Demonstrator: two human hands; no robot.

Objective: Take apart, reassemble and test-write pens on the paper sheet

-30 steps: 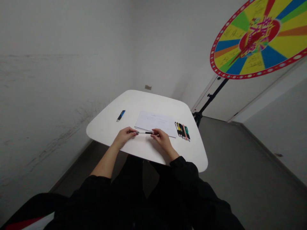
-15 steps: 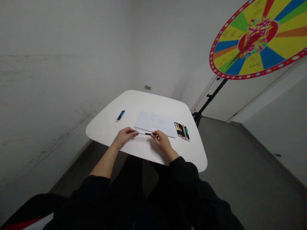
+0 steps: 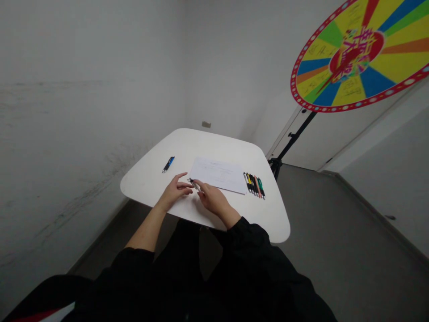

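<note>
A slim pen [image 3: 194,183] with a clear or white barrel and a dark part sits in the fingers of my right hand [image 3: 214,200], which are closed round it. Its end points up and to the left. Close beside it, my left hand [image 3: 174,191] has its fingers apart and holds nothing; I cannot tell whether a fingertip touches the pen. Just beyond both hands lies a stack of white paper [image 3: 217,172] with faint writing on the top sheet.
The white table [image 3: 147,179] carries a blue and black pen pair [image 3: 168,164] at left. Several pens [image 3: 254,185] in white, yellow, black, pink and green lie in a row at right. Past the table stands a colourful prize wheel [image 3: 355,58] on a black stand [image 3: 295,134].
My left hand has let go of the pen and spread its fingers. My right hand has moved left, turning the pen from level to slanted.
</note>
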